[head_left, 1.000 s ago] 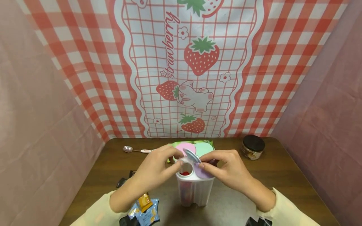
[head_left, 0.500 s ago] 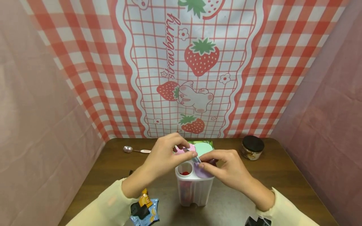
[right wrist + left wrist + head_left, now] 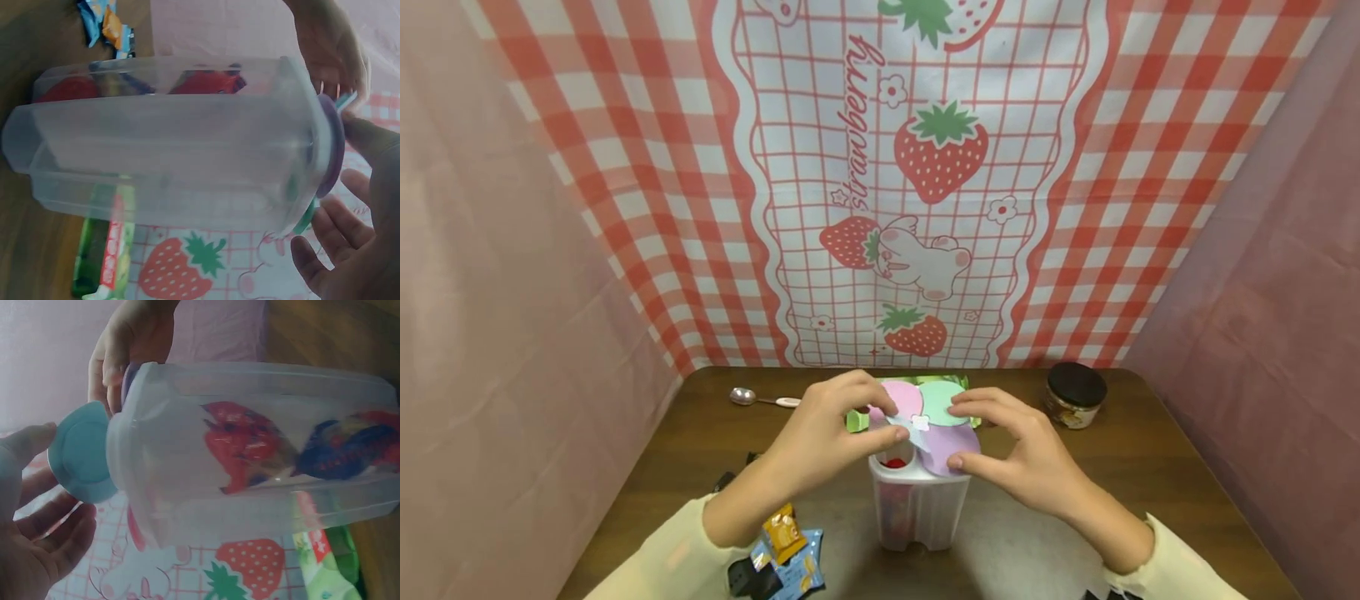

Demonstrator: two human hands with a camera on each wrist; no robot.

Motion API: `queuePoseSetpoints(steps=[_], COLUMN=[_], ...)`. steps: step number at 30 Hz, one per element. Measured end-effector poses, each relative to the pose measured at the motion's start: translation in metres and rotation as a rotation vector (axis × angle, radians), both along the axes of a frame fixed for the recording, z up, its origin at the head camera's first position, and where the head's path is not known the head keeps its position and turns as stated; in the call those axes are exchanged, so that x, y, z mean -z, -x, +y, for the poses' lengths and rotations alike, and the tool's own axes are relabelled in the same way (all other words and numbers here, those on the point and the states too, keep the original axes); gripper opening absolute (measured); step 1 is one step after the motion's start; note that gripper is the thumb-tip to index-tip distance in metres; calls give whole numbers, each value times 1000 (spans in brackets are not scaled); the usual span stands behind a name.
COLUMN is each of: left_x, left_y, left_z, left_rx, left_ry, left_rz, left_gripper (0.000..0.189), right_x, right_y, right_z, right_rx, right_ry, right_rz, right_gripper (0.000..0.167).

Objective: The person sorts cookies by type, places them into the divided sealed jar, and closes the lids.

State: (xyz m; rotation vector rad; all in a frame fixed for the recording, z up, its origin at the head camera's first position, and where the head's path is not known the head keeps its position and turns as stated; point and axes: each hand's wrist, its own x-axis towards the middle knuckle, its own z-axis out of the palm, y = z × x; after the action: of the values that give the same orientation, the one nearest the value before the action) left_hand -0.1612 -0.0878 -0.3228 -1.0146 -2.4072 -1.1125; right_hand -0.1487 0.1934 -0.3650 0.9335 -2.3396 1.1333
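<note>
now pinching tilted blue lid [image 3: 84, 450] with left hand [image 3: 838, 423], after freeing right hand [image 3: 1028, 450] to rest relaxed on purple lid [image 3: 947, 448], leaving compartment [image 3: 887, 477] partly uncovered

Light-blue lid [image 3: 84, 453]: edge-on half a second ago, now tipped lower, upper face showing, covering part of the red-filled opening [image 3: 894, 462] that was uncovered then. Right hand [image 3: 1028, 446] let go of that lid: its pinch near the hinge side is gone, fingers have spread, thumb now at the purple lid [image 3: 949, 450], fingertips up over the mint lid [image 3: 936, 402]. Left hand [image 3: 831, 421] came off the opening's rim after the first frame, now has thumb and fingers at the light-blue lid. White centre piece [image 3: 920, 422] now exposed; more purple showing too.
</note>
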Motion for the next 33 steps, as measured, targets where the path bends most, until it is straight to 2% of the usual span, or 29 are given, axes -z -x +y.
queuePoseSetpoints(steps=[5,11,16,23,25,27,30,33], left_x=[14,31,43,51,53,54,56,60], left_y=[-5,-9,-12,-13,-12,-8,0,10], left_z=[-9,-16,-21,-23,-25,-27,-30,-31], left_rx=[29,54,78,131,122,97,78,131], left_ry=[-46,-101,-120,-141,-140,-132,-131,-153], left_rz=[17,73,81,119,91,26,-139,-330], left_gripper=[17,18,17,15,18,30,60,82], right_x=[7,14,17,18,18,18,18,20], right_y=[-1,-2,-3,-3,-1,2,12,21], right_z=[11,17,18,20,22,25,31,35], right_rx=[1,-35,-67,-117,-140,-170,-232,-291], right_ry=[52,89,106,112,121,130,158,192], right_rz=[-96,-167,-184,-178,-193,-213,-282,-384], right_gripper=[69,78,81,81,81,82,84,87])
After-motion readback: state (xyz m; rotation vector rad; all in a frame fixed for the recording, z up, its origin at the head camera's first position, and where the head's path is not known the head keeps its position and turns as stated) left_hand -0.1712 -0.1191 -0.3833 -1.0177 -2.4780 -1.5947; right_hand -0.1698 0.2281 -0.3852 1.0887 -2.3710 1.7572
